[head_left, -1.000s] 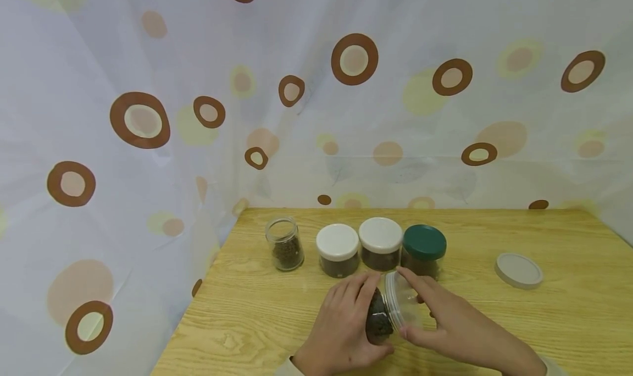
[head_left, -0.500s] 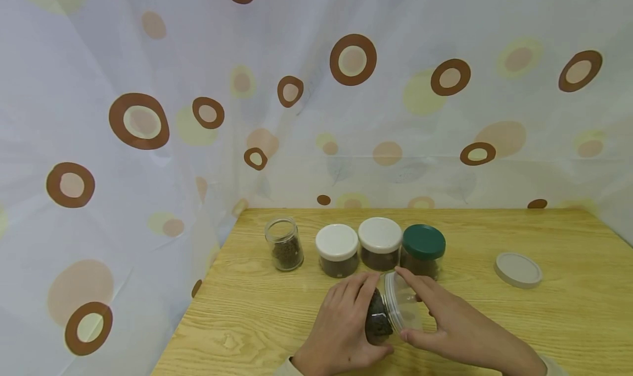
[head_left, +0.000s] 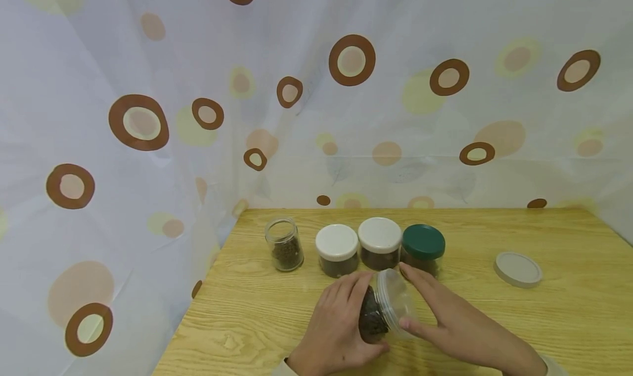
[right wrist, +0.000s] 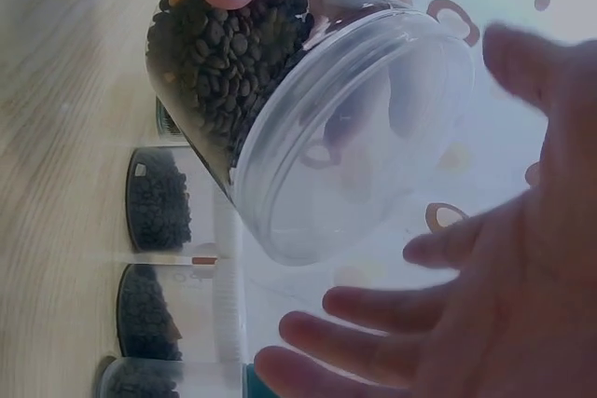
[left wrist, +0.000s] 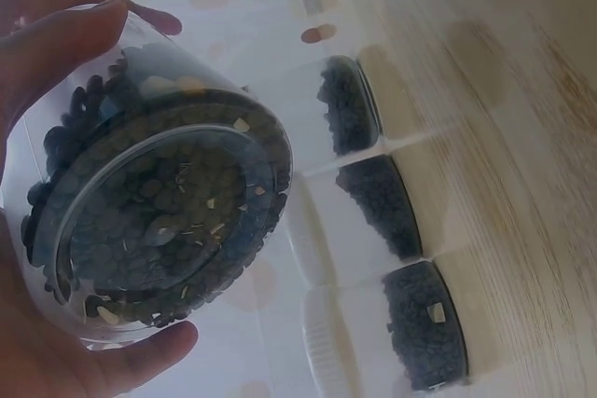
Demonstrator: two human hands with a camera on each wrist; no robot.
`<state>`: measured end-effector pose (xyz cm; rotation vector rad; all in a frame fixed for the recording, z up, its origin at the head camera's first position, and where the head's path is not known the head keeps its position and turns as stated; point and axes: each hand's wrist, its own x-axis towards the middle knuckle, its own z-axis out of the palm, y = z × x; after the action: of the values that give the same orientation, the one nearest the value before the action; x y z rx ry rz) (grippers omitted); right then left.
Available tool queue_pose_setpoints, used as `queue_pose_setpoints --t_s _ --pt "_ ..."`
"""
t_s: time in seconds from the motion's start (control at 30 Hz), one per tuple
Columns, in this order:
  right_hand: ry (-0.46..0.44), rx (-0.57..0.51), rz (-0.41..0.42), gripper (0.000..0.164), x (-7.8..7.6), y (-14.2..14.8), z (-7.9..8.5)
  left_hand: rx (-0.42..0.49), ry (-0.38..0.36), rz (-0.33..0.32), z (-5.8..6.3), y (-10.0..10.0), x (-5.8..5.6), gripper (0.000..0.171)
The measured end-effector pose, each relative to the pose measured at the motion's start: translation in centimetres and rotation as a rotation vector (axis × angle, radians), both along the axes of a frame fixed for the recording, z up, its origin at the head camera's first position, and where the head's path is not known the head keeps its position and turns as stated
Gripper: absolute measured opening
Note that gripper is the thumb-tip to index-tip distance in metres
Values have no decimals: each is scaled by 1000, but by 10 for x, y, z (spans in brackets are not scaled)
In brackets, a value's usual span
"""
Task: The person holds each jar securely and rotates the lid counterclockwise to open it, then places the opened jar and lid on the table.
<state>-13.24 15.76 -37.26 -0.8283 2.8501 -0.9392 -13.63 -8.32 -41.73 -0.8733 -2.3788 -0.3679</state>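
Observation:
My left hand grips a clear jar part-filled with dark, bean-like pieces. The jar is tilted onto its side above the table, with its base toward the left wrist camera. A clear ridged lid covers its mouth, facing right. My right hand is beside this lid with fingers spread and mostly straight. In the right wrist view a gap shows between the right fingertips and the lid. The left thumb wraps the jar near its base.
Behind the hands stand an uncovered glass jar, two white-lidded jars and a green-lidded jar, all with dark contents. A loose pale lid lies at the right on the wooden table. A patterned curtain hangs behind.
The held jar and left hand have shifted slightly left. The right fingers and thumb, earlier around the lid, have come away from it. The standing jars and loose lid stay put.

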Motion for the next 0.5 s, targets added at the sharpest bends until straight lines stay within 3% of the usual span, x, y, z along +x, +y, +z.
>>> queue_pose_setpoints --t_s 0.23,0.5 --pt "-272 -11 -178 70 -5 -2 6 -11 12 -3 0 2 -1 115" --pt "-341 39 -222 68 -7 -6 2 -41 61 1 0 6 0 114"
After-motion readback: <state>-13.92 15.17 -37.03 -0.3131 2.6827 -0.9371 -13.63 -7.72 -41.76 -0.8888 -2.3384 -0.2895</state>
